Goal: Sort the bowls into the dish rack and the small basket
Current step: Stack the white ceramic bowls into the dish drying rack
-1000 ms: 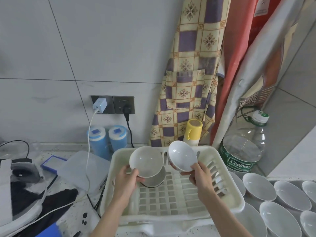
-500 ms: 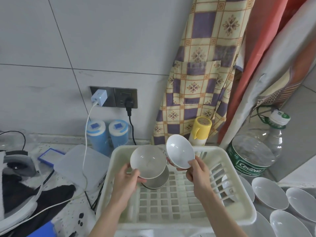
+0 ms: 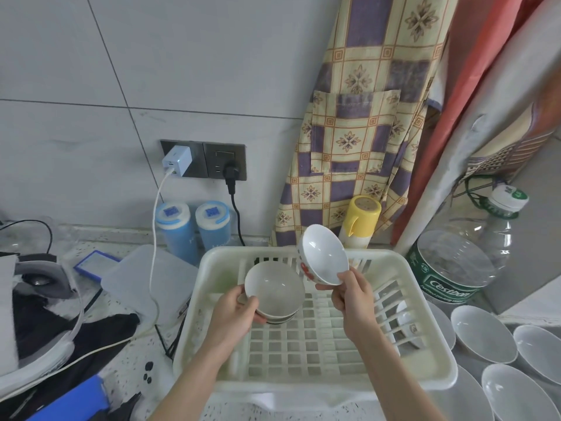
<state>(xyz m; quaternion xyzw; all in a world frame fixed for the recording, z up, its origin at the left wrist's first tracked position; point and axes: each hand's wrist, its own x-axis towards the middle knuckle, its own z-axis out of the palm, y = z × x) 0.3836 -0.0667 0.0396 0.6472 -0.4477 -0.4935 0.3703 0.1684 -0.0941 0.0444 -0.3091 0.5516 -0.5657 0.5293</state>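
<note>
Countertop dish rack [image 3: 431, 302] | left hand [image 3: 233, 311] grips stacked bowls [image 3: 274, 291] – right hand [image 3: 353, 299] holds tilted bowl [image 3: 323, 253]

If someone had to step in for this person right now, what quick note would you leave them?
Left hand: gripping the rim of the top bowl of a small stack that sits in the dish rack, far-left part.
Right hand: holding a white bowl with a red pattern outside, tilted, in the air above the rack's far edge.
Done: only that stack is in the rack.
Left: place the held bowl, then sort the many white bowls waiting on the counter to the right of the rack. No small basket is in view, so find it first.
</note>
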